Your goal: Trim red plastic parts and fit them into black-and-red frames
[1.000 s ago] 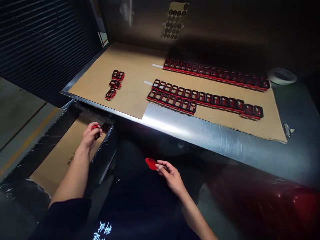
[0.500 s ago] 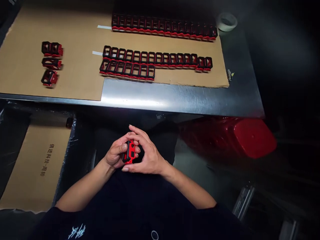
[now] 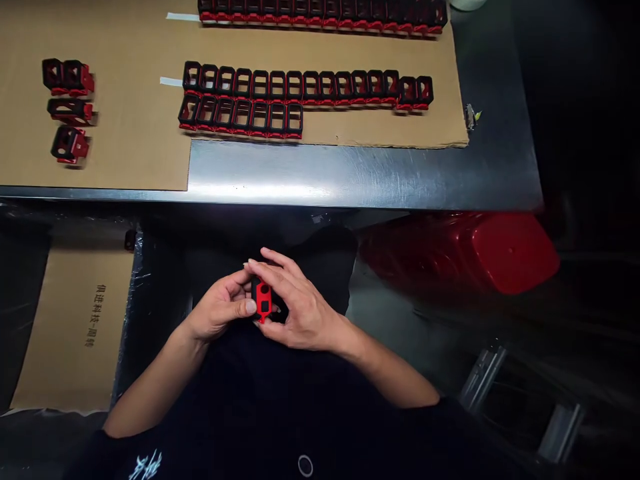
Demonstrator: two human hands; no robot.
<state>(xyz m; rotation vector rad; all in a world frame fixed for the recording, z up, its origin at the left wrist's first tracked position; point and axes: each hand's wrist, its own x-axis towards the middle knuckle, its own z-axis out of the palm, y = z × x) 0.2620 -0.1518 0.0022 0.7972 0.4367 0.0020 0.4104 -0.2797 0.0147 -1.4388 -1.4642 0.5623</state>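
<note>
In front of my body, both hands hold a small red and black frame (image 3: pixel 263 297), its red side with two dark openings turned up toward me. From the left, my left hand (image 3: pixel 225 305) grips its black edge, with the thumb on the near face. My right hand (image 3: pixel 303 305) curves around the other side, fingers over the far end and thumb by the near end. Similar frames stand in rows on the cardboard (image 3: pixel 370 127): a front row (image 3: pixel 243 115), a middle row (image 3: pixel 295 87) and a back row (image 3: pixel 320 13).
Several frames (image 3: pixel 70 110) sit apart at the table's left. The metal table edge (image 3: pixel 350 177) runs ahead of my hands. Below left is a plastic-lined box (image 3: pixel 65 320) with cardboard and one dark piece (image 3: pixel 130 240). A red plastic object (image 3: pixel 515 253) stands at right.
The view has shifted, so the table sits higher in the picture. Held between both hands, the frame has turned slightly, and more of its red side faces me.
</note>
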